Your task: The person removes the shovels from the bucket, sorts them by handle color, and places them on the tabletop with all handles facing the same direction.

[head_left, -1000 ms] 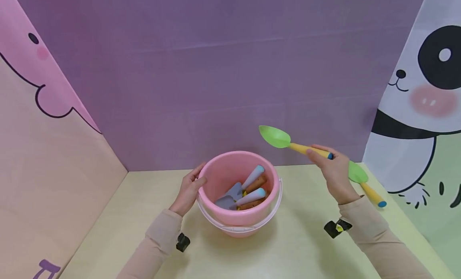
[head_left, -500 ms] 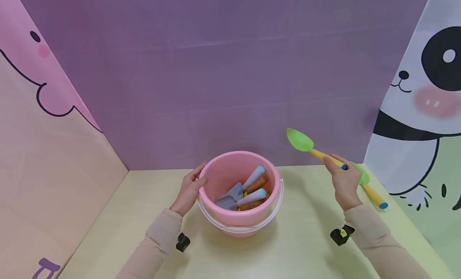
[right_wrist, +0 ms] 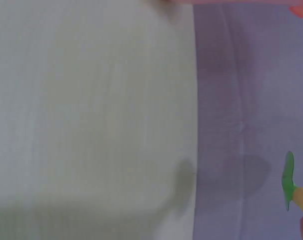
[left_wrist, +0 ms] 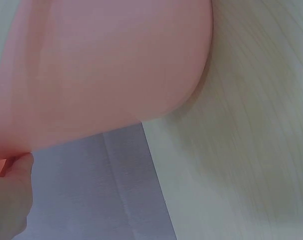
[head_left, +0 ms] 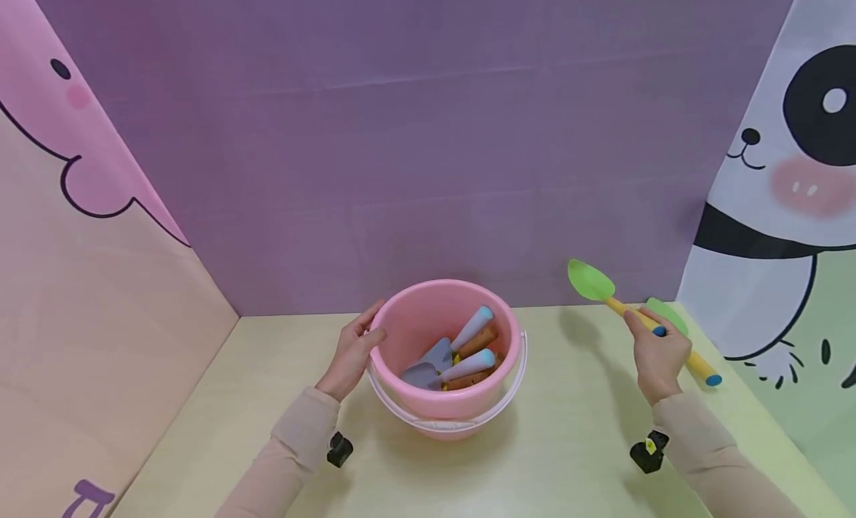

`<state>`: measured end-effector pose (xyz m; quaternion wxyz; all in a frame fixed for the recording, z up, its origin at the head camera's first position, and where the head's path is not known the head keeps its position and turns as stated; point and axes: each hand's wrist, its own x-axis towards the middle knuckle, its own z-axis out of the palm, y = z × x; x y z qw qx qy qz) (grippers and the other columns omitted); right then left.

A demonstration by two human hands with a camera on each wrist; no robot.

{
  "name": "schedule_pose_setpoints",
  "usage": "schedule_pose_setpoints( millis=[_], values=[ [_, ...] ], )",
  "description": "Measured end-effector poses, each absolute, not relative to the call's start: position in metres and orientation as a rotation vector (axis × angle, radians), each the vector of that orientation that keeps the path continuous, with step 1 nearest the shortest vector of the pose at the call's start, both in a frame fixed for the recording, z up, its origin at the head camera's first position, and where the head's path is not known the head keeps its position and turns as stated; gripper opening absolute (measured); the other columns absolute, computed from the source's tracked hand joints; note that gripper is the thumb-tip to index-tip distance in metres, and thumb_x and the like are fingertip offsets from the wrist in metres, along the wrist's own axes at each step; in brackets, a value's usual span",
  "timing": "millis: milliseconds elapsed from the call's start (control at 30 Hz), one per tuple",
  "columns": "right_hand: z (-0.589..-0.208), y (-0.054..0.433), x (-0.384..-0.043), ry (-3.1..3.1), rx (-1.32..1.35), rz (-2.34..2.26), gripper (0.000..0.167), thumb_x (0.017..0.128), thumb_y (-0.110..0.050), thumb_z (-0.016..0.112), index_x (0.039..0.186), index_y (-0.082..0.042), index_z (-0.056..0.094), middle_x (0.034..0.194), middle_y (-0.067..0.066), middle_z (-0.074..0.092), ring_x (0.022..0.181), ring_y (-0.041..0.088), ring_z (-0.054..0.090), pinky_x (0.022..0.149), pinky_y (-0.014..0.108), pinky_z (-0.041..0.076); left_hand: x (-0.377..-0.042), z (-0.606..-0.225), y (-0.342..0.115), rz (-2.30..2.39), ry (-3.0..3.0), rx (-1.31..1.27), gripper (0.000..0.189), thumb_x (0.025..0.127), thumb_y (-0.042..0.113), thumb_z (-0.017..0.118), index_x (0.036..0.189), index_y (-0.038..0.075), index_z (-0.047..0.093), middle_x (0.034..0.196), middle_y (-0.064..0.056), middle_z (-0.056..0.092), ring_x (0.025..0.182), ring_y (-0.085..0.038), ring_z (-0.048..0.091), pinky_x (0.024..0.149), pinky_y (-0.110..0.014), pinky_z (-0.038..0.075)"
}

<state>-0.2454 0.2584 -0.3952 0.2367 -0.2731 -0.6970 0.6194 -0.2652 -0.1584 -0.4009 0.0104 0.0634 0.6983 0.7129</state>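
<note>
head: my left hand (head_left: 349, 354) grips the bucket (head_left: 435, 405) by its rim; well to the right, my right hand (head_left: 660, 358) pinches a scoop (head_left: 605, 291), long axis slanting forward-left. left wrist: grip partly cut off. right wrist: blade in mid-air.

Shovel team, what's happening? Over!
Left hand grips pink bucket. Right hand holds green shovel, outside bucket. Second shovel partly hidden behind right hand.

The left hand (head_left: 351, 354) held a pink bucket (head_left: 444, 409) with toy tools (head_left: 471, 366) inside; the right hand (head_left: 660, 356) pinched a trowel (head_left: 605, 290), partly hiding a second trowel (head_left: 704, 368) on the table (head_left: 568, 444).
</note>
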Motion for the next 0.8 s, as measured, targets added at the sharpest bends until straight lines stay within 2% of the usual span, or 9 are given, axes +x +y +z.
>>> schedule_pose_setpoints(
  millis=[67,133,233,333,433,533,633,733,800],
  values=[
    [-0.401,0.262,-0.244,-1.959,-0.766,1.655,0.055,0.078,-0.041,0.068,0.123,-0.010,0.060,0.063,-0.011,0.050,0.054,0.004,0.038,0.053,0.019,0.032,-0.265,-0.401,-0.158,2.233,2.172,0.201,0.058,0.084,-0.001,0.045,0.141,0.004,0.034,0.143,-0.013,0.037,0.123,-0.021,0.041,0.084,-0.016,0.047],
    [-0.406,0.265,-0.243,-1.985,-0.782,1.623,0.056,0.078,-0.042,0.067,0.123,-0.010,0.059,0.072,-0.011,0.050,0.064,0.003,0.040,0.060,0.018,0.033,-0.265,-0.401,-0.157,2.237,2.172,0.202,0.058,0.084,-0.001,0.045,0.141,0.004,0.034,0.143,-0.013,0.037,0.123,-0.022,0.040,0.083,-0.014,0.046],
    [-0.412,0.267,-0.243,-1.993,-0.806,1.620,0.057,0.080,-0.042,0.065,0.126,-0.009,0.057,0.109,0.001,0.055,0.089,0.005,0.043,0.071,0.018,0.034,-0.266,-0.402,-0.156,2.230,2.184,0.217,0.058,0.084,-0.001,0.045,0.141,0.003,0.034,0.144,-0.014,0.035,0.124,-0.022,0.039,0.082,-0.012,0.045],
    [-0.417,0.268,-0.243,-2.010,-0.821,1.611,0.058,0.081,-0.043,0.063,0.127,-0.008,0.055,0.129,0.007,0.046,0.112,0.012,0.038,0.084,0.020,0.033,-0.267,-0.401,-0.157,2.219,2.199,0.208,0.058,0.084,0.000,0.046,0.141,0.004,0.035,0.143,-0.014,0.037,0.120,-0.021,0.042,0.082,-0.014,0.047],
    [-0.423,0.270,-0.242,-2.032,-0.826,1.595,0.059,0.081,-0.044,0.063,0.126,-0.007,0.056,0.108,0.008,0.055,0.123,0.019,0.035,0.095,0.028,0.034,-0.267,-0.400,-0.159,2.213,2.211,0.186,0.058,0.084,0.001,0.047,0.140,0.006,0.036,0.141,-0.012,0.040,0.115,-0.019,0.045,0.081,-0.018,0.048],
    [-0.429,0.274,-0.240,-2.043,-0.839,1.572,0.059,0.081,-0.043,0.064,0.125,-0.005,0.056,0.086,-0.006,0.051,0.128,0.023,0.034,0.103,0.036,0.032,-0.267,-0.400,-0.160,2.202,2.223,0.189,0.058,0.084,0.001,0.047,0.141,0.006,0.036,0.141,-0.013,0.040,0.113,-0.017,0.046,0.081,-0.019,0.049],
    [-0.434,0.279,-0.239,-2.046,-0.856,1.524,0.056,0.081,-0.041,0.064,0.123,-0.005,0.058,0.069,-0.015,0.046,0.123,0.020,0.038,0.103,0.035,0.032,-0.267,-0.400,-0.159,2.188,2.217,0.203,0.059,0.084,0.001,0.046,0.141,0.005,0.034,0.141,-0.014,0.039,0.112,-0.017,0.047,0.080,-0.019,0.049],
    [-0.437,0.285,-0.240,-2.058,-0.869,1.461,0.052,0.082,-0.039,0.064,0.120,-0.005,0.060,0.065,-0.017,0.044,0.108,0.019,0.044,0.095,0.029,0.036,-0.265,-0.400,-0.159,2.192,2.200,0.194,0.059,0.085,0.001,0.046,0.142,0.006,0.033,0.140,-0.012,0.040,0.113,-0.019,0.046,0.079,-0.020,0.050],
    [-0.437,0.288,-0.240,-2.055,-0.874,1.437,0.050,0.082,-0.037,0.064,0.119,-0.004,0.061,0.075,-0.010,0.053,0.106,0.020,0.045,0.093,0.029,0.036,-0.265,-0.400,-0.159,2.193,2.203,0.189,0.058,0.085,0.001,0.046,0.142,0.006,0.034,0.140,-0.012,0.040,0.113,-0.021,0.046,0.079,-0.021,0.050]
  ],
)
